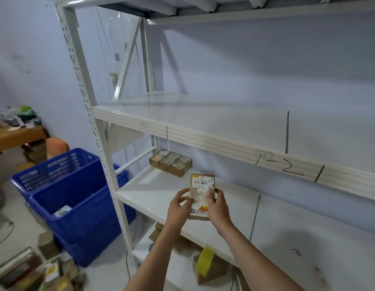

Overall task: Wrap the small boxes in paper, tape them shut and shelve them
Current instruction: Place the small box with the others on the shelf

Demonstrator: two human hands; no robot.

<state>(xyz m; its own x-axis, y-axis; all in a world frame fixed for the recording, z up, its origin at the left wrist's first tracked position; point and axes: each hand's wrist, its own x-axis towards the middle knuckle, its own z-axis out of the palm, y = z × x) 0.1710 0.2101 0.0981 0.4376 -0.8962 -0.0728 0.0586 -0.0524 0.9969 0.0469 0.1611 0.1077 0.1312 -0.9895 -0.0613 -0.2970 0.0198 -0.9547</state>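
I am holding one wrapped, labelled brown paper parcel [201, 196] at lower centre, both hands' fingers [183, 198] pinching its sides, judging shelving remains beside the three shelved parcels [171, 162].

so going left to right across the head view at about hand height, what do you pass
blue crates → white shelf upright → left hand → labelled parcel → right hand → black line on the shelf
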